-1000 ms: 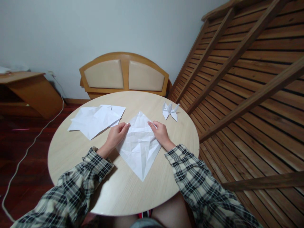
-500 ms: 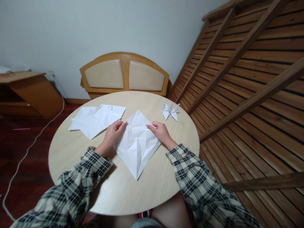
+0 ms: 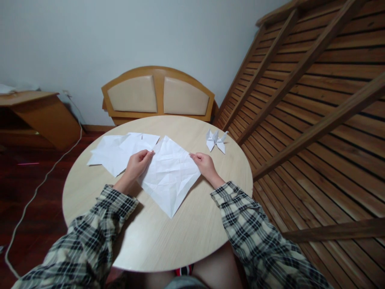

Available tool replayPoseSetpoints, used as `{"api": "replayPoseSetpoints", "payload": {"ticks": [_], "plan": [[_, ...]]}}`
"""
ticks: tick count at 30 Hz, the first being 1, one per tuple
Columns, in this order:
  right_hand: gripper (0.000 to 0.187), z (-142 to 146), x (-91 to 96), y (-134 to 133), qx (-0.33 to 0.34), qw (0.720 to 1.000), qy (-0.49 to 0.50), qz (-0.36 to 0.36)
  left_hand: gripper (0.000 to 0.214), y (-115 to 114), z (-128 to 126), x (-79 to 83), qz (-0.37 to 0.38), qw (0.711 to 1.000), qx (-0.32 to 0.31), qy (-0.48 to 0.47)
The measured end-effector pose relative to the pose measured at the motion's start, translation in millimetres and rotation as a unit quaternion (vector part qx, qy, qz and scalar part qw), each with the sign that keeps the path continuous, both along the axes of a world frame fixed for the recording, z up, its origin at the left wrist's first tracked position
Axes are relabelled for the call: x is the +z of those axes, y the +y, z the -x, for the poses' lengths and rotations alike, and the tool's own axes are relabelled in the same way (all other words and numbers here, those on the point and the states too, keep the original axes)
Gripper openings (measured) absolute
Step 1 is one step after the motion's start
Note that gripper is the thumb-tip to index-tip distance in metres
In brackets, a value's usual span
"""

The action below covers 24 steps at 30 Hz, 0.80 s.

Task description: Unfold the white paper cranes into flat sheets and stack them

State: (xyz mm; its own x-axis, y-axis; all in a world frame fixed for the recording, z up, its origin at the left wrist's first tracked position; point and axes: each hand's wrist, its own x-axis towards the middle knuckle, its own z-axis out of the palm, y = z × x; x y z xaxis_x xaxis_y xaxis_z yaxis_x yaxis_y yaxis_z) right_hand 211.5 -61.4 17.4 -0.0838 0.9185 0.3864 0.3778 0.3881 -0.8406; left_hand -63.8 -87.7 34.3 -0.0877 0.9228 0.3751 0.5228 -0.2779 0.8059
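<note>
A creased white paper square (image 3: 168,176) lies corner-on like a diamond in the middle of the round table (image 3: 156,237). My left hand (image 3: 136,164) pinches its left edge with curled fingers. My right hand (image 3: 204,163) holds its right edge, fingertips on the sheet. Both forearms wear plaid sleeves. The sheet looks slightly raised at the sides.
More crumpled white sheets (image 3: 117,150) lie to the left of my left hand. A folded paper crane (image 3: 215,140) stands at the table's far right. A padded wooden chair (image 3: 158,96) faces me. A slatted wooden frame (image 3: 315,100) leans at the right; a cable (image 3: 36,188) runs across the floor.
The paper has slid away from me and a little leftward, its near corner pulling back. Both hands moved with it toward its side corners.
</note>
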Motion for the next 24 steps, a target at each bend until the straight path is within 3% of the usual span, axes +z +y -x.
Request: {"api": "replayPoseSetpoints", "payload": {"ticks": [3, 5, 8, 11, 13, 16, 19, 24], "plan": [[0.059, -1, -1.9, 1, -0.041, 0.999, 0.005, -0.013, 0.038, 1, 4, 3.5, -0.001, 1.0, 0.021, 0.009], [0.056, -2, -3.8, 0, -0.05, 0.999, 0.011, 0.003, 0.036, 2, 14, 6.1, -0.011, 0.997, 0.072, 0.017], [0.053, -2, -6.7, 0, -0.053, 0.998, 0.016, 0.03, 0.034, 8, 41, 6.4, -0.044, 0.978, 0.206, -0.004], [0.053, 0, -8.7, -1, -0.05, 0.998, 0.011, 0.029, 0.019, 17, 77, -1.8, -0.05, 0.929, 0.366, -0.027], [0.053, 1, -9.7, -1, -0.043, 0.999, 0.005, 0.027, 0.01, 21, 97, -10.5, -0.047, 0.9, 0.432, -0.043], [0.053, 2, -10.9, -1, -0.037, 0.999, 0.003, 0.029, 0.035, 22, 110, -20.2, -0.055, 0.89, 0.451, -0.032], [0.052, 1, -12.3, 0, -0.037, 0.999, 0.008, 0.029, 0.058, 16, 102, -18.6, -0.069, 0.864, 0.496, 0.054], [0.051, 1, -14.0, 1, -0.036, 0.999, 0.007, 0.029, 0.066, 11, 67, -9.0, -0.076, 0.895, 0.383, 0.218]]}}
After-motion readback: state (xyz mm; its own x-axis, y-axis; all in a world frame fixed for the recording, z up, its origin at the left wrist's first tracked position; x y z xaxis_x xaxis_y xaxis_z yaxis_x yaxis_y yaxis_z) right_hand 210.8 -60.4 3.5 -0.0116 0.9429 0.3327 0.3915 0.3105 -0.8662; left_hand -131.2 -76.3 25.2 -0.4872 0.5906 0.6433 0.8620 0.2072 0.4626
